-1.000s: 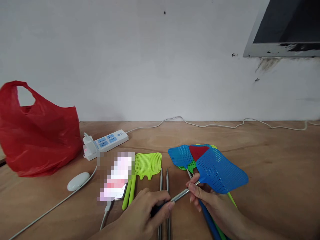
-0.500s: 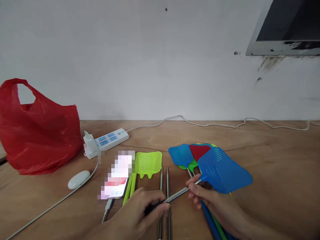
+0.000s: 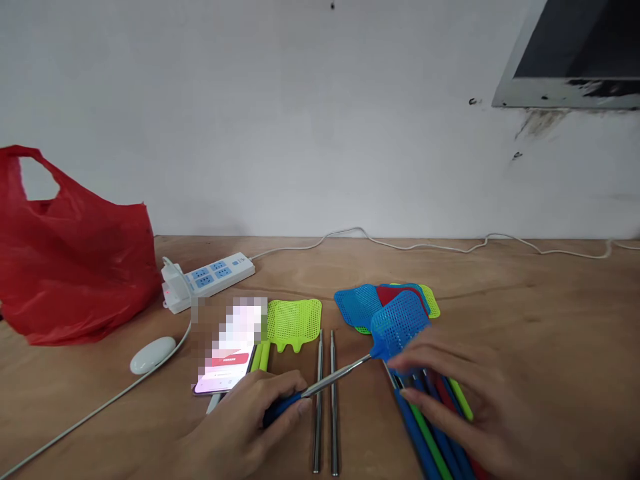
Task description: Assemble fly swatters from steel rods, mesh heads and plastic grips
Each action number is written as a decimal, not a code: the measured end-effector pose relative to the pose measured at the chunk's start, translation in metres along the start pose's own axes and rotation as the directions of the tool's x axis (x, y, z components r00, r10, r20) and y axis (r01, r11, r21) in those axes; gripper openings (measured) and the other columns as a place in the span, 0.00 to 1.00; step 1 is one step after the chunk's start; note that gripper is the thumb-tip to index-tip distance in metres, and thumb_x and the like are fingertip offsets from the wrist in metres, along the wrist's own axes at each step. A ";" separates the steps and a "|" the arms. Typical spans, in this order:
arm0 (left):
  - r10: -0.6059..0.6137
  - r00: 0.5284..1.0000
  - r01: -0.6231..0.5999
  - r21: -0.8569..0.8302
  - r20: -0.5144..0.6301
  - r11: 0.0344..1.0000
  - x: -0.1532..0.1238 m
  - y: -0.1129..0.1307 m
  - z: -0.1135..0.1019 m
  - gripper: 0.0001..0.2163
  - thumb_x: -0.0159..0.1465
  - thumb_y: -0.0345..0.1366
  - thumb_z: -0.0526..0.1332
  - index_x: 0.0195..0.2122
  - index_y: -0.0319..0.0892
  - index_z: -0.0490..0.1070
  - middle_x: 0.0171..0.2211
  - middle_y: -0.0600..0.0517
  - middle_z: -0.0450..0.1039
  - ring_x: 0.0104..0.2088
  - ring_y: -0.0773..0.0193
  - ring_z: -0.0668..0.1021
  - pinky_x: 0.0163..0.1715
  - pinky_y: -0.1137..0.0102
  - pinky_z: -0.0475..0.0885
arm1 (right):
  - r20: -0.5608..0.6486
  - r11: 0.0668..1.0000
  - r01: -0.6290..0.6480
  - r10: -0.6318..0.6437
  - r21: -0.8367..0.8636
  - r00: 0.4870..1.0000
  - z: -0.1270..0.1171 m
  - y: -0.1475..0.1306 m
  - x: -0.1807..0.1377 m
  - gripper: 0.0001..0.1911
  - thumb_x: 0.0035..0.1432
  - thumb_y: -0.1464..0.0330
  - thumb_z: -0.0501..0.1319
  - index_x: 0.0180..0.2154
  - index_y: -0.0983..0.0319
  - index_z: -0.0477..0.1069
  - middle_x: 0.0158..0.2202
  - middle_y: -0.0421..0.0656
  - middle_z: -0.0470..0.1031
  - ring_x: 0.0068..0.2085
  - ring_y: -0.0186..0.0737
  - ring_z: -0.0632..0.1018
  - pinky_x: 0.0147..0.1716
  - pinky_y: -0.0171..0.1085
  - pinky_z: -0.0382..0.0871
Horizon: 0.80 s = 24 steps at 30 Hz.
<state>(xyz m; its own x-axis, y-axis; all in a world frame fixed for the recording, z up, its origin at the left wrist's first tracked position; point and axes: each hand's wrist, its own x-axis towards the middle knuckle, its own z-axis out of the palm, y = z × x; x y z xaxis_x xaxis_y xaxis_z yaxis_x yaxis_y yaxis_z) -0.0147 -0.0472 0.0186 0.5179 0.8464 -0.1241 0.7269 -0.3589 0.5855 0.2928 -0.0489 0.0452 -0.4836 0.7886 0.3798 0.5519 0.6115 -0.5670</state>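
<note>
My left hand (image 3: 245, 417) is closed round the blue handle of a fly swatter (image 3: 400, 323), whose metal shaft points up and to the right. Beside the swatter's blue mesh head, my right hand (image 3: 465, 387) is held with thumb and fingers apart, slightly blurred. It partly covers a pile of other swatters, among them a blue head (image 3: 356, 305) and a red head (image 3: 387, 293). Several coloured handles, including a green handle (image 3: 433, 437), stretch below that pile. Between the hands lie two bare metal rods (image 3: 334, 413). A lime-green swatter head (image 3: 294, 320) rests further left, next to lime handles (image 3: 261, 357).
A lit phone (image 3: 225, 360) lies left of the lime head. Behind it are a white power strip (image 3: 220, 275) and a white oval object (image 3: 153, 355) by a cable. A red plastic bag (image 3: 80, 260) stands at far left. A thin cord (image 3: 415, 249) runs along the wall.
My right hand has let go of the swatter's shaft and opened, moving right. The held swatter has shifted left and its head has turned to show its mesh face.
</note>
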 end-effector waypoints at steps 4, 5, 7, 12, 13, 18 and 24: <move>0.065 0.998 -0.065 0.021 -0.003 0.998 0.001 0.001 0.000 0.18 0.74 0.49 0.45 0.39 0.46 0.70 0.33 0.54 0.74 0.34 0.61 0.74 0.35 0.70 0.65 | 0.116 0.805 0.378 -0.367 -0.458 0.923 -0.008 0.017 0.021 0.19 0.63 0.65 0.62 0.55 0.58 0.71 0.57 0.46 0.75 0.59 0.54 0.70 0.58 0.55 0.62; 0.081 0.997 -0.081 0.033 0.003 0.996 0.001 0.002 0.001 0.18 0.74 0.48 0.45 0.38 0.46 0.70 0.32 0.54 0.73 0.34 0.61 0.74 0.34 0.70 0.65 | 0.155 0.779 0.414 -0.389 -0.470 0.908 -0.006 0.020 0.026 0.15 0.64 0.66 0.62 0.52 0.59 0.72 0.54 0.45 0.77 0.58 0.53 0.71 0.59 0.55 0.61; 0.109 0.994 -0.110 0.062 0.020 0.992 0.001 0.003 0.001 0.18 0.75 0.47 0.45 0.37 0.45 0.70 0.31 0.53 0.73 0.33 0.61 0.74 0.33 0.70 0.65 | 0.202 0.775 0.443 -0.395 -0.450 0.896 0.000 0.023 0.032 0.08 0.65 0.68 0.60 0.45 0.60 0.75 0.48 0.43 0.80 0.55 0.49 0.73 0.61 0.53 0.58; 0.124 0.990 -0.130 0.115 0.063 0.985 0.002 0.005 -0.001 0.17 0.75 0.44 0.45 0.36 0.45 0.68 0.31 0.53 0.73 0.32 0.61 0.73 0.32 0.70 0.63 | 0.373 0.753 0.499 -0.355 -0.428 0.857 0.012 0.016 0.040 0.09 0.67 0.71 0.57 0.35 0.63 0.74 0.34 0.44 0.78 0.42 0.45 0.75 0.49 0.47 0.67; 0.125 0.989 -0.133 0.117 0.074 0.984 0.003 0.004 -0.001 0.17 0.75 0.44 0.45 0.36 0.45 0.68 0.30 0.53 0.73 0.32 0.61 0.73 0.32 0.70 0.62 | 0.401 0.752 0.507 -0.347 -0.421 0.848 0.014 0.014 0.041 0.10 0.67 0.71 0.56 0.34 0.63 0.74 0.33 0.44 0.77 0.40 0.44 0.74 0.46 0.45 0.68; 0.142 0.986 -0.153 0.148 0.084 0.977 0.009 0.000 0.003 0.15 0.74 0.44 0.47 0.38 0.45 0.69 0.31 0.53 0.73 0.33 0.60 0.73 0.32 0.69 0.62 | 0.414 0.772 0.515 -0.359 -0.372 0.836 0.021 0.010 0.043 0.09 0.67 0.73 0.56 0.34 0.64 0.73 0.34 0.45 0.77 0.39 0.44 0.73 0.44 0.43 0.66; 0.118 0.989 -0.123 0.052 0.085 0.991 0.007 -0.004 0.004 0.17 0.75 0.46 0.46 0.39 0.45 0.70 0.32 0.53 0.73 0.35 0.61 0.73 0.35 0.70 0.64 | 0.336 0.841 0.415 -0.302 -0.346 0.892 0.021 0.012 0.041 0.07 0.65 0.67 0.60 0.34 0.62 0.72 0.35 0.42 0.77 0.41 0.43 0.72 0.46 0.44 0.63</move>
<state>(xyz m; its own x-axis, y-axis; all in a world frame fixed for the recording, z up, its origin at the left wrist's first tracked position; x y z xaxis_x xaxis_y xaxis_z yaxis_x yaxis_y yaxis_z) -0.0122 -0.0419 0.0121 0.6365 0.7616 -0.1220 0.6804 -0.4799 0.5538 0.2654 -0.0109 0.0389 -0.8265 0.4968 0.2647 0.4983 0.8645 -0.0665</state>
